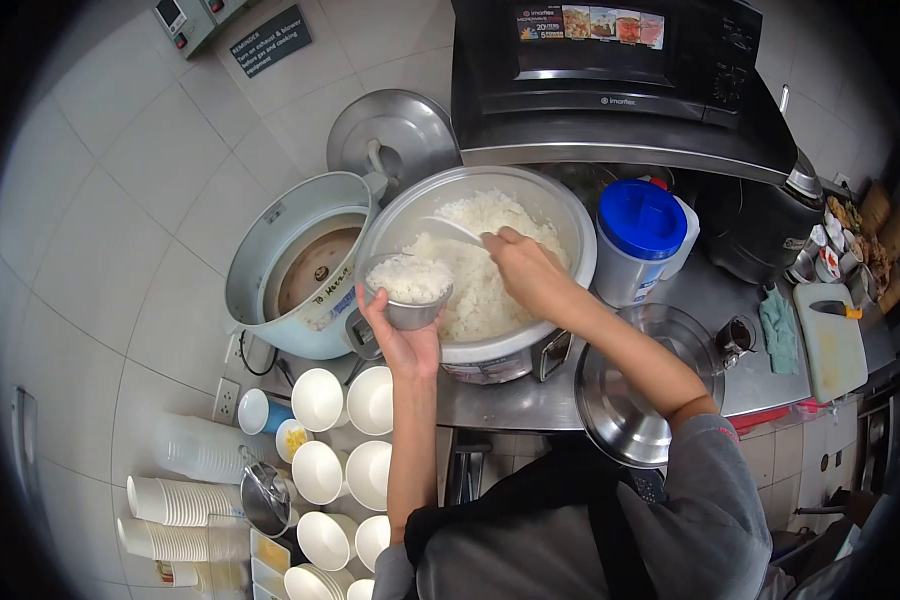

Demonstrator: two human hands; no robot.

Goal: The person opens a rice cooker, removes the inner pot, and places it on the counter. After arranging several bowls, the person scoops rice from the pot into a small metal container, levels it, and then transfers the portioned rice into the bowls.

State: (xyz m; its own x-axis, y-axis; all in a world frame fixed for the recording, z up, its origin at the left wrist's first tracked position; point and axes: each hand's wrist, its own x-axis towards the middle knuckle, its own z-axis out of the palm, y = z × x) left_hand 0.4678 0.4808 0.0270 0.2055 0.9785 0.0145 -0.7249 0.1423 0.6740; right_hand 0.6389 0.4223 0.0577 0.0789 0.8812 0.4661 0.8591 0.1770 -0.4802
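Nearest the wearer, round white paper bowls (320, 472) stood in rows at the left, mouths up, and a broad, shiny round metal piece (620, 410), perhaps a pan or a lid, lay partly hidden under the right forearm. Beyond them, the left hand (406, 342) gripped a small round steel bowl (418, 315) from below and at its side, holding it upright at the near left edge of a large round silver-coloured metal pot (583, 240). White cooked rice (408, 274) was heaped in the bowl, and more of the same grain filled much of the pot. The right hand (526, 270), above the pot, was closed on the handle of a pale translucent paddle (450, 229), whose blade pointed left, over the rice. Left of the pot stood a wide, pale blue-green round cooker body (315, 345), open, with a brownish inner base; right of it stood a clear plastic jug with a round blue lid (642, 215). Farther back, a round grey metal lid with a light handle (355, 125) leaned against the tiled wall, and a black box-shaped microwave (610, 85) sat on a steel shelf behind the pot.
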